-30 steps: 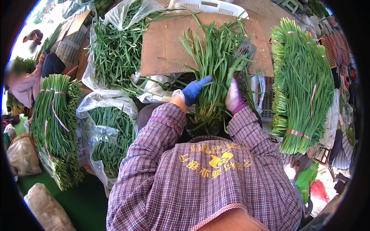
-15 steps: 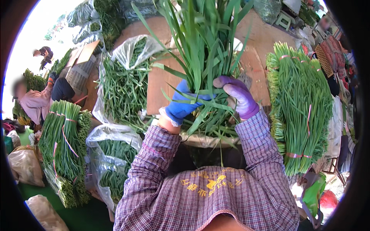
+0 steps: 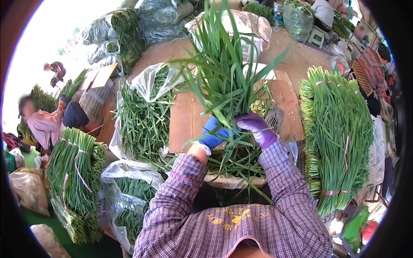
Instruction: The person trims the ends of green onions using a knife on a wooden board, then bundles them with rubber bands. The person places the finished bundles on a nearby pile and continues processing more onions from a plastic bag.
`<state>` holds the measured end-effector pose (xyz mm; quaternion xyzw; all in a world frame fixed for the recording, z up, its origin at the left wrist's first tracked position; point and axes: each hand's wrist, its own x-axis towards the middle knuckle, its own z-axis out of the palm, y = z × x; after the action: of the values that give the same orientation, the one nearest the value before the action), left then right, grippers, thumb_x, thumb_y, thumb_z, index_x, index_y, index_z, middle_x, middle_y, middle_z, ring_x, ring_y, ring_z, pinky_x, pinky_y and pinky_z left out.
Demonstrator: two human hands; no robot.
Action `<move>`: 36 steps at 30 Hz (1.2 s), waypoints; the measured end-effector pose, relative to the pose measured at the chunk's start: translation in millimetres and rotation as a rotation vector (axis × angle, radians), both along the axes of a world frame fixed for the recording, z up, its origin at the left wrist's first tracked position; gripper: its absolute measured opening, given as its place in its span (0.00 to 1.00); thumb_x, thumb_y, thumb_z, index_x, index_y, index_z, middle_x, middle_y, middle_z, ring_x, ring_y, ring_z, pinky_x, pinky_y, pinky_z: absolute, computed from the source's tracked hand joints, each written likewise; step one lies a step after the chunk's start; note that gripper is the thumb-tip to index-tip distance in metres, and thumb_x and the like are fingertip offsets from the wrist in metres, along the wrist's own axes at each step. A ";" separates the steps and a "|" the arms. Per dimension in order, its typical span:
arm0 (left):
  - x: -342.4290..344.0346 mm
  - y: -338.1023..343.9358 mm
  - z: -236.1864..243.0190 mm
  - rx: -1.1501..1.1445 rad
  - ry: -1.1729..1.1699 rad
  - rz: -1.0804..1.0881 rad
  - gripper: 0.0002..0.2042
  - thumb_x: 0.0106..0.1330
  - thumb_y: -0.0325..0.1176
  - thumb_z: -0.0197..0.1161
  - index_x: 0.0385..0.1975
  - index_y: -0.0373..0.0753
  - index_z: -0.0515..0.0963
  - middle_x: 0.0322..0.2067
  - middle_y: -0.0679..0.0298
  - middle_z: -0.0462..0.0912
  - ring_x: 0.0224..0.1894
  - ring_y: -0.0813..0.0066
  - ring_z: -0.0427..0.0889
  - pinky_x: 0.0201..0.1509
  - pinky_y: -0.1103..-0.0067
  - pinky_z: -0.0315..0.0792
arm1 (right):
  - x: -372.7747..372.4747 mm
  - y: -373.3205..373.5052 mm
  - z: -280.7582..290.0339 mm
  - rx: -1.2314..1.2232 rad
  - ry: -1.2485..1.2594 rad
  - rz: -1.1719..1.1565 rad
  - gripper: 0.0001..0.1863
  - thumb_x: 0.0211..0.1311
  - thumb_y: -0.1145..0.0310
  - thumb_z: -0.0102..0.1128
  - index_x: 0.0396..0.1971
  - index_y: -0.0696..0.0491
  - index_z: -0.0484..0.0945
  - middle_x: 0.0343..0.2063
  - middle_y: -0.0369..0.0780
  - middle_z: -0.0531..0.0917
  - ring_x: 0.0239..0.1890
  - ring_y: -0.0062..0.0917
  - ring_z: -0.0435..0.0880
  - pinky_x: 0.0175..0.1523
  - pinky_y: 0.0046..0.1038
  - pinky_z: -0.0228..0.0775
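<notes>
My left hand (image 3: 212,134), in a blue glove, is closed around the lower part of a bunch of long, flat green chive leaves (image 3: 228,81). The bunch stands upright, its tips fanning out away from me. My right hand (image 3: 258,130), in a purple glove, meets it from the right, with thumb and fingers pinched on leaves at the bunch's base. Several loose leaves hang below both hands, over a pile of leaf scraps (image 3: 241,162) in front of my lap.
A wooden board (image 3: 185,122) lies beyond my hands. Tied chive bundles stand at right (image 3: 340,142) and left (image 3: 77,172). Plastic bags of loose leaves (image 3: 144,120) sit left of the board. A covered white crate (image 3: 249,47) is farther off. A person in pink (image 3: 45,122) sits far left.
My view has tilted up, showing more of the far floor. The bunch now leans less far out of the picture, and my right hand has closed in on its base beside my left.
</notes>
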<state>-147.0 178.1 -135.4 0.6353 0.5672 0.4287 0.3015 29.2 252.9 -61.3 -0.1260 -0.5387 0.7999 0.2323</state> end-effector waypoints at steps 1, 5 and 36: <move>-4.7 1.5 -16.9 -0.056 0.020 0.007 0.20 0.61 0.40 0.62 0.51 0.41 0.74 0.48 0.60 0.79 0.51 0.64 0.77 0.57 0.72 0.70 | -0.1 -3.9 -4.2 0.027 -0.044 -0.058 0.12 0.52 0.74 0.63 0.37 0.61 0.83 0.44 0.42 0.81 0.48 0.26 0.78 0.56 0.28 0.68; 11.2 -3.4 -23.3 0.071 -0.201 0.065 0.14 0.63 0.36 0.59 0.47 0.41 0.76 0.43 0.60 0.81 0.45 0.67 0.79 0.51 0.73 0.73 | -8.3 -12.7 -20.4 0.076 -0.143 -0.131 0.11 0.51 0.76 0.63 0.36 0.64 0.82 0.48 0.43 0.77 0.47 0.26 0.78 0.56 0.27 0.69; 21.7 -77.8 113.9 -0.049 1.000 0.132 0.56 0.34 0.55 0.76 0.66 0.40 0.55 0.62 0.50 0.61 0.65 0.50 0.58 0.68 0.55 0.48 | 139.5 -8.6 -140.6 0.382 -0.560 -0.546 0.19 0.64 0.61 0.55 0.54 0.48 0.74 0.45 0.40 0.82 0.46 0.23 0.81 0.51 0.25 0.70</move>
<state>-125.3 100.3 -21.5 0.7184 0.6911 0.0763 -0.0201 168.7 244.4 -201.9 -0.4306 -0.6661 0.5302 0.2995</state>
